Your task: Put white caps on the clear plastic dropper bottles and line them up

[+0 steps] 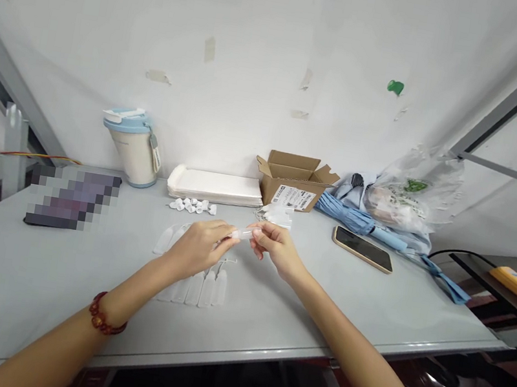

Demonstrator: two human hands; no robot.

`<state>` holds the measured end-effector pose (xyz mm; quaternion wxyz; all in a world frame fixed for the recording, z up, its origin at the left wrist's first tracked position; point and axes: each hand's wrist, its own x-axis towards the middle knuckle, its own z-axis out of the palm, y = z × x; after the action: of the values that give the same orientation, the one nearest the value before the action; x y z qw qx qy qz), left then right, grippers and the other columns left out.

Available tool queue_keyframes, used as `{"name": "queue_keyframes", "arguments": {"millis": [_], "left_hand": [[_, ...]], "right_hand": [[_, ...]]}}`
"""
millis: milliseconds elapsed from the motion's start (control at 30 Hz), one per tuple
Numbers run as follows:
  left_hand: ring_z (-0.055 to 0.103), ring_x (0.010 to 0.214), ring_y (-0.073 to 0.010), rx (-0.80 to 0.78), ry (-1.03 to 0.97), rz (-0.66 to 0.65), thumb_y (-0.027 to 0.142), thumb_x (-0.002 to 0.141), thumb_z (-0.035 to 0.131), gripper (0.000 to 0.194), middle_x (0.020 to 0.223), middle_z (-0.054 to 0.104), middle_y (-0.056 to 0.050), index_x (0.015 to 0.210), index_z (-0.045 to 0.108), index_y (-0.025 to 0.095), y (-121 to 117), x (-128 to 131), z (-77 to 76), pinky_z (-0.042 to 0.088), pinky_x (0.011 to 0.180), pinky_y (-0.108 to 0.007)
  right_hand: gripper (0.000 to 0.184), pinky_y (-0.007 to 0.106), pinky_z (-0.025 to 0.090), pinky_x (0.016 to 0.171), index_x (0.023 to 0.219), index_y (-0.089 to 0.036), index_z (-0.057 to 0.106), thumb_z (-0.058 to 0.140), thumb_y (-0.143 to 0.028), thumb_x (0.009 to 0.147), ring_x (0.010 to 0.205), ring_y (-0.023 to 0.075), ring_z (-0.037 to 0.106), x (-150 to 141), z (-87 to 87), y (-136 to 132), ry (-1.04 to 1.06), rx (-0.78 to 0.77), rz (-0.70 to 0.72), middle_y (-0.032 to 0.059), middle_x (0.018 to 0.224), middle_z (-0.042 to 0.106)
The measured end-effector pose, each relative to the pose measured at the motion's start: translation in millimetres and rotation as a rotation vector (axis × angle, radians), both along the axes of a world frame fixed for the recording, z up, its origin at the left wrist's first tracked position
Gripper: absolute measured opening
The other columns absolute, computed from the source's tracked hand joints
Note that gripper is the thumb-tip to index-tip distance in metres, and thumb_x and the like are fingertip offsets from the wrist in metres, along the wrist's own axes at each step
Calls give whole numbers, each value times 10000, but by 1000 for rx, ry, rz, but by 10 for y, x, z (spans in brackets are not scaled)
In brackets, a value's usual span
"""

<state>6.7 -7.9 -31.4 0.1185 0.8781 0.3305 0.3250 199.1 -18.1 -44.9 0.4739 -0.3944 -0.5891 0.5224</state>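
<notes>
My left hand (201, 243) and my right hand (277, 247) meet above the middle of the desk. Between their fingertips they pinch a small translucent, whitish piece (244, 234), each hand at one end. Below and behind my left hand lie rows of flat, translucent oblong pieces (195, 288), some with thin white stems; my hand and forearm hide part of the rows. Small white cap-like parts (192, 205) sit in a cluster beyond my left hand. More small white parts (277, 215) lie just beyond my right hand, in front of the box.
A stack of white flat sheets or trays (215, 188) and an open cardboard box (269, 189) stand by the wall. A tumbler (132, 151) is at left. To the right are a phone (362, 249), a folded blue umbrella (346, 213) and a plastic bag (417, 186).
</notes>
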Motion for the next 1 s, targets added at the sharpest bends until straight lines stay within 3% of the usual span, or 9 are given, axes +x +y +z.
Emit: {"name": "queue_keyframes", "arguments": {"millis": [167,333,500,700,1000], "left_hand": [[587,660,-151,-442,-82,-22,400,887,395,348,705,651,-16,737,620,180,-18,-8,112,432,580,-223],[577,593,-144,-632,-132,-42,471,880,391,412,631,619,-14,667,574,169,-5,-10,93,450,582,-242],[542,513,-126,-798,-236,-63,498,851,436,400,551,540,21,648,535,168,-23,17,102,456,549,-243],[502,509,-110,-502,-76,-30,409,851,470,371,535,547,19,577,525,166,-92,60,111,383,528,-221],[472,525,-131,32,151,10,346,896,422,297,593,554,-8,700,558,169,-62,17,-75,325,529,-248]], "right_hand": [[356,246,378,478,897,-152,586,615,-476,753,453,79,444,-14,28,-23,-25,42,-5,-20,624,551],[377,244,398,480,947,-163,566,559,-507,792,471,87,458,-30,24,-43,-92,99,-13,-7,655,563],[280,237,389,528,890,-164,585,471,-419,876,502,93,465,-36,29,-75,-292,282,-120,-24,603,510],[330,229,354,487,765,-168,582,428,-429,896,441,93,439,-2,3,-49,-312,242,-133,-51,492,428],[344,227,338,367,668,-163,574,526,-474,807,354,76,388,-48,-38,-7,-188,69,-145,-59,476,392]]}}
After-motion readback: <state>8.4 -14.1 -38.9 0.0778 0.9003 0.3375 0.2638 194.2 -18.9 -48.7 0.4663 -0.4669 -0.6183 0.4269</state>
